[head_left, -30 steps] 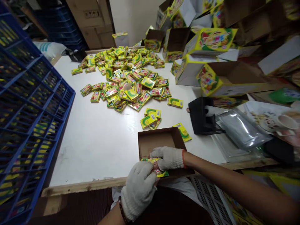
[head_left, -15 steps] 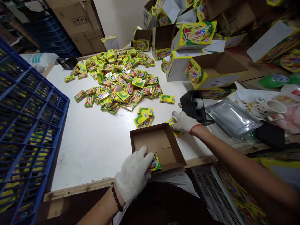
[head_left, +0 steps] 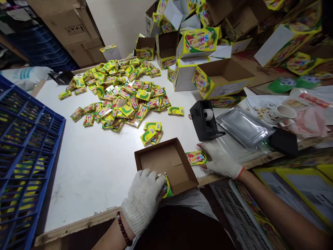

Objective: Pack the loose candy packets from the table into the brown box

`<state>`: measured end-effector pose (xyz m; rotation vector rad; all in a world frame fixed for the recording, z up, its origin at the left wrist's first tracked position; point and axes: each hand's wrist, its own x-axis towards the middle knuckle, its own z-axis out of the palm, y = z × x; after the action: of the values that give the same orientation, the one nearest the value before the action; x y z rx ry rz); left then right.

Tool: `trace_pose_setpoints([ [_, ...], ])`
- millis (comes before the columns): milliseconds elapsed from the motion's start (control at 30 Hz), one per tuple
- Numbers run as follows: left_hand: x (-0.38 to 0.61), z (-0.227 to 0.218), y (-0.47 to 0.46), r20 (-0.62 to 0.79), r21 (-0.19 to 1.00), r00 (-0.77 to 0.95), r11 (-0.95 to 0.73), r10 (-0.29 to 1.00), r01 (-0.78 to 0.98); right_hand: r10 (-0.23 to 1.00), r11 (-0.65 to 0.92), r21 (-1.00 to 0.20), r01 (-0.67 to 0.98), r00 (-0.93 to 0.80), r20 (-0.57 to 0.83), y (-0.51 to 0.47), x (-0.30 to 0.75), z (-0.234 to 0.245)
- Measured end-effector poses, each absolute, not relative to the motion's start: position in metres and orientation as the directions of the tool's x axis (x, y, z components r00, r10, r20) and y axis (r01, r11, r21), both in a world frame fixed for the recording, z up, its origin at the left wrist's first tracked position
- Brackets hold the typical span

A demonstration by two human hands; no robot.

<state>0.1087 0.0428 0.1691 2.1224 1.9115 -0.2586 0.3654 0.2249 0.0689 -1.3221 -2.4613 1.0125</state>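
Note:
A shallow open cardboard box point(head_left: 179, 173) sits at the table's front edge. My left hand point(head_left: 143, 199), in a white knitted glove, is closed over its near left corner. Its fingers are on a small yellow-green pack point(head_left: 168, 189) inside that corner; the fingertips are partly hidden. To the right of the box, a pack printed TWINS point(head_left: 194, 158) lies flat on the table. My gloved right hand point(head_left: 221, 160) is at this pack's right end, thumb and fingers spread around it. A few loose packs point(head_left: 149, 135) lie just beyond the box.
A large heap of small packs point(head_left: 125, 100) covers the far table. A black tape dispenser point(head_left: 204, 121) and a clear plastic tray point(head_left: 244, 126) are at the right, near a cup point(head_left: 284, 113). Printed boxes point(head_left: 221, 80) pile up behind. A blue crate point(head_left: 28, 152) stands left.
My right hand has drawn back toward the front edge, and the TWINS pack beside the box now shows its printed face. My left hand stays at the box corner. The view has shifted slightly.

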Motion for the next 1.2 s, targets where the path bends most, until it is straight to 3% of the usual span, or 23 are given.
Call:
trace_pose_setpoints([
  [100,0.108,0.166,0.043,-0.282,0.146,0.099,-0.059,0.954,0.987,0.745,0.57,-0.382,0.728,-0.654,-0.134,0.221,0.358,0.074],
  [200,0.105,0.159,0.036,-0.295,0.235,0.099,-0.028,0.95,0.971,0.717,0.618,-0.173,0.767,-0.64,-0.276,0.229,0.348,0.097],
  [267,0.103,0.154,0.029,-0.247,0.271,0.114,-0.044,0.962,0.962,0.732,0.624,-0.108,0.774,-0.628,-0.265,0.235,0.347,0.12],
  [367,0.105,0.148,0.021,-0.158,0.287,0.105,-0.056,0.982,0.956,0.735,0.642,-0.21,0.737,-0.67,-0.105,0.24,0.344,0.159],
  [467,0.108,0.144,0.019,-0.145,0.26,0.071,-0.031,0.987,0.965,0.613,0.739,-0.315,0.596,-0.788,-0.054,0.232,0.327,0.187],
  [567,0.109,0.143,0.022,-0.171,0.259,0.062,-0.016,0.983,0.966,0.48,0.824,-0.282,0.492,-0.87,-0.113,0.214,0.297,0.194],
  [767,0.108,0.147,0.027,-0.206,0.276,0.062,-0.003,0.976,0.961,0.546,0.75,-0.296,0.591,-0.807,-0.226,0.18,0.234,0.165],
  [967,0.107,0.151,0.03,-0.244,0.296,0.057,0.018,0.968,0.955,0.454,0.862,-0.086,0.5,-0.837,-0.306,0.18,0.185,0.131],
  [1067,0.102,0.151,0.031,-0.148,0.45,-0.012,0.078,0.989,0.89,0.461,0.849,-0.127,0.513,-0.836,-0.297,0.184,0.196,0.145],
  [1200,0.091,0.147,0.036,0.182,0.722,-0.38,0.139,0.907,0.678,0.556,0.768,-0.279,0.576,-0.816,-0.157,0.182,0.229,0.175],
])
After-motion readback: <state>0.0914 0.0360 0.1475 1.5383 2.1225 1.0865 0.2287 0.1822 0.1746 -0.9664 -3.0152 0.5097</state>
